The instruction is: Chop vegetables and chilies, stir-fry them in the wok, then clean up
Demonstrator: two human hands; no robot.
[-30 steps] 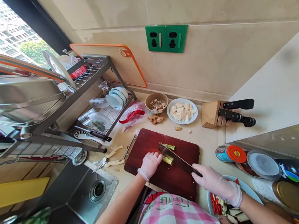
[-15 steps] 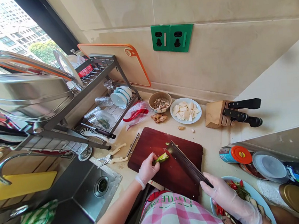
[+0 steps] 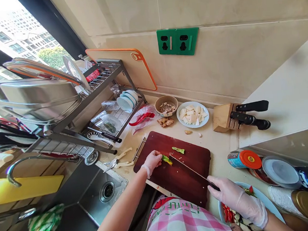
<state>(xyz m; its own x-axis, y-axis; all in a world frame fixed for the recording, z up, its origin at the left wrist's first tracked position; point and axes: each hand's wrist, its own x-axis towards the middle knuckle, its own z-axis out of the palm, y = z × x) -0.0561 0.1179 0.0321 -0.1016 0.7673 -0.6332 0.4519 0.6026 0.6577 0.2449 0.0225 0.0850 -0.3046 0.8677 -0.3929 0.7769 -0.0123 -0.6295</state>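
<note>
Your left hand [image 3: 152,161], gloved, pinches a piece of green pepper [image 3: 167,160] down on the dark red cutting board [image 3: 191,177], fingers curled close around its left end. Your right hand [image 3: 237,200], also gloved, is wrapped tight around the handle of a knife [image 3: 188,170], whose blade runs up and left, its tip just beside the pepper. A cut green piece [image 3: 178,150] lies a little farther on the board. Beyond the board sit a plate of white slices [image 3: 193,114], a small basket [image 3: 166,105] and a knife block [image 3: 225,118]; kitchen shears [image 3: 117,162] lie to the left.
</note>
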